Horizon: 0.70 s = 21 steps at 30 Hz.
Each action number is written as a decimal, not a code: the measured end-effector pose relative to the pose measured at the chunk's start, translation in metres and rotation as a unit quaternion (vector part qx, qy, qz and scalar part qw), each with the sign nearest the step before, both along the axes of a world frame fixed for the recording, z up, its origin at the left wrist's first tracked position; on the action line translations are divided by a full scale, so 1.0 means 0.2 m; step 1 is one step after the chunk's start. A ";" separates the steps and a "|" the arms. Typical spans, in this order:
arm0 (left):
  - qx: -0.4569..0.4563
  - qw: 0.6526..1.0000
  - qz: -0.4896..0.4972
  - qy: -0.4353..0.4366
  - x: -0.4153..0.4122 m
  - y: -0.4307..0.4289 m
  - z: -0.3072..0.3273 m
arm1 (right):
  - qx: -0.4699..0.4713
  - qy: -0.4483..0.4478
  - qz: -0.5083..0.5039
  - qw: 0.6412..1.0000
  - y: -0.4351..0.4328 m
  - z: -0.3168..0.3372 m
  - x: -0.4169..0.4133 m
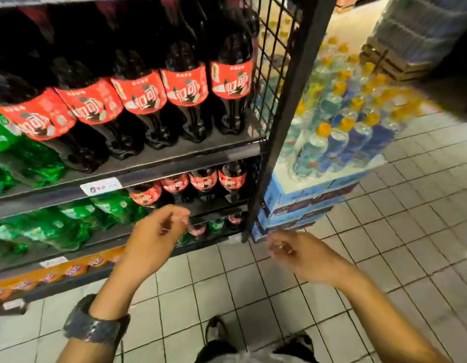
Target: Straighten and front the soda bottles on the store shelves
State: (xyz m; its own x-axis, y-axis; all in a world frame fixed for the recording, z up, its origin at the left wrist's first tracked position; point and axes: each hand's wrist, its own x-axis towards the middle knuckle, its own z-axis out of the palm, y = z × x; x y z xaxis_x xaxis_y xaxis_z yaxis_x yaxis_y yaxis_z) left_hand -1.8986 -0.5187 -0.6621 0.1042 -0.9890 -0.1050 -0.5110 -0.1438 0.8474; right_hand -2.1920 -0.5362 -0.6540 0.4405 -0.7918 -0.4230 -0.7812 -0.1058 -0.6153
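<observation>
A row of dark cola bottles with red labels point(185, 85) stands along the front of the upper shelf point(174, 163), labels facing out. Green soda bottles point(30, 163) stand to their left. Smaller cola bottles point(203, 179) line the shelf below, with more green bottles point(77, 221) beside them. My left hand point(153, 239) hangs in front of the lower shelves with fingers loosely curled, holding nothing. My right hand point(303, 255) hovers over the floor to the right, fingers relaxed and empty. Neither hand touches a bottle.
A black wire-mesh end panel point(276, 48) closes the shelf's right side. Beyond it stand shrink-wrapped packs of water bottles with orange caps point(342, 121) on blue cartons point(300, 203). A price tag point(101, 186) sits on the shelf edge. The floor is pale tile point(384, 231); my shoes point(216, 334) are below.
</observation>
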 end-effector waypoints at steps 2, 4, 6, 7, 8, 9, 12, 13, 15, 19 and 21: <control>-0.007 1.000 -0.029 0.005 -0.15 -0.03 0.01 | 0.005 -0.039 -0.073 0.997 0.04 0.00 -0.11; -0.014 0.998 -0.055 0.003 -0.33 -0.05 0.01 | 0.009 -0.078 -0.125 0.989 0.07 0.00 -0.25; -0.010 0.996 -0.085 0.010 -0.55 -0.06 0.00 | -0.006 -0.083 -0.172 0.982 0.12 -0.01 -0.43; -0.004 0.995 -0.098 0.019 -0.66 -0.07 0.00 | -0.004 -0.087 -0.206 0.975 0.15 -0.02 -0.53; 0.002 0.993 -0.113 0.020 -0.76 -0.08 -0.01 | 0.008 -0.098 -0.246 0.964 0.18 -0.03 -0.61; 0.009 0.991 -0.131 0.021 -0.90 -0.09 -0.02 | 0.024 -0.118 -0.288 0.950 0.23 -0.05 -0.73; 0.022 0.983 -0.181 0.016 -1.30 -0.14 -0.03 | 0.058 -0.182 -0.376 0.907 0.40 -0.10 -1.09; 0.023 0.981 -0.191 0.017 -1.42 -0.15 -0.03 | 0.063 -0.189 -0.399 0.895 0.45 -0.12 -1.20; 0.036 0.974 -0.223 0.020 -1.71 -0.17 -0.04 | 0.072 -0.205 -0.454 0.864 0.57 -0.15 -1.46; 0.107 0.948 -0.294 0.060 -2.28 -0.16 -0.04 | 0.063 -0.237 -0.556 0.794 0.72 -0.20 -1.91; 0.123 0.936 -0.324 0.063 -2.54 -0.16 -0.07 | 0.058 -0.255 -0.605 0.752 0.75 -0.22 -2.09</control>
State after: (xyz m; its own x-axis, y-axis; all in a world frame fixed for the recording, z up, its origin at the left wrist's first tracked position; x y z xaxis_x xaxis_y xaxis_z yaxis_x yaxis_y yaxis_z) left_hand -2.4066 -0.5498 -0.6760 -0.5371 -0.7849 -0.3089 -0.4567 -0.0373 0.8888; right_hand -2.6098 -0.3852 -0.6978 -0.4451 -0.7145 -0.5398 0.0790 0.5691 -0.8184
